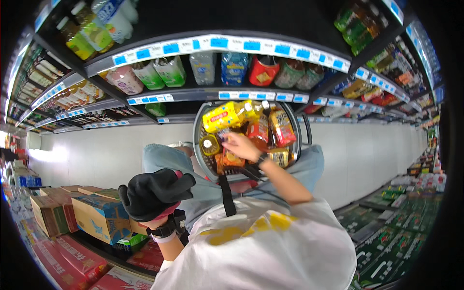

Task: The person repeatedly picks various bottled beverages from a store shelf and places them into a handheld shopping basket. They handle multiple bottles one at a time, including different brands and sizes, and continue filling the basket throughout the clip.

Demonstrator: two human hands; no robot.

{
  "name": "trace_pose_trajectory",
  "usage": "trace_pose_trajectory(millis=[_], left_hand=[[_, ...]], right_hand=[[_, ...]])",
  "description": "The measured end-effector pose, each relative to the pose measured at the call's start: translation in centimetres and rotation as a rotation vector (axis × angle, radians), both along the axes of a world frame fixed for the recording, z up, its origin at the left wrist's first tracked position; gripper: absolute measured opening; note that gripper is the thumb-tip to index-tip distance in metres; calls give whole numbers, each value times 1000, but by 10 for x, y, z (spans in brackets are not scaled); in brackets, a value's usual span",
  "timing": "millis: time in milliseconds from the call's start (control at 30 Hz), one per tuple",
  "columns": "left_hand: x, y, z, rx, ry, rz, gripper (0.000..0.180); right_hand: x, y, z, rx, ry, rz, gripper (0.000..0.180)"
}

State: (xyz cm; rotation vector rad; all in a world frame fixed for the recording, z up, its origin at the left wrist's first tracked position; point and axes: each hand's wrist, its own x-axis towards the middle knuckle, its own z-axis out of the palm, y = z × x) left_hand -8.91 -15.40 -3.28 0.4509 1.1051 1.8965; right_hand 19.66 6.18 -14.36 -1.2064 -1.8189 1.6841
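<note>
The right hand (240, 146) was bare and reached into a round, dark wire basket (296, 126) resting on the person's knees. Its fingers were curled down among the packages near the basket's left rim, touching a small round yellow bottle cap (209, 143) and orange packets (231, 159); whether the fingers were clamped on any one item could not be told. A black strap circled the right wrist.

The basket held soft, glossy packs: a yellow rectangular pack (223, 116) at the far left rim, a red and orange pouch (282, 126) towards the right rim, and further crinkled packets between them. A dark loop handle projected from the right rim.

The left hand (153, 193) wore a black fabric glove with a red edge. It was raised near the left knee with the fingers loosely extended and apart, gripping nothing. A black strap band sat on that wrist.

A black strap (225, 193) ran from the basket down across a white shirt (261, 246) with yellow print.

Curved shelves (203, 94) above carried plastic bottles (203, 67) and a red can-shaped container (263, 71), with blue and white rail labels. Cardboard boxes (96, 215) lay at the lower left, matt and square-edged. Green cartons (386, 241) lay at the lower right.
</note>
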Motion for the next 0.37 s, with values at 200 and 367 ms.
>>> trace_pose_trajectory(millis=[200,367], left_hand=[[12,41,5,264,-617,94,63],[30,87,30,685,-630,-203,75]], right_hand=[[136,7,199,100,-161,93,29],[116,13,361,542,-466,343,32]])
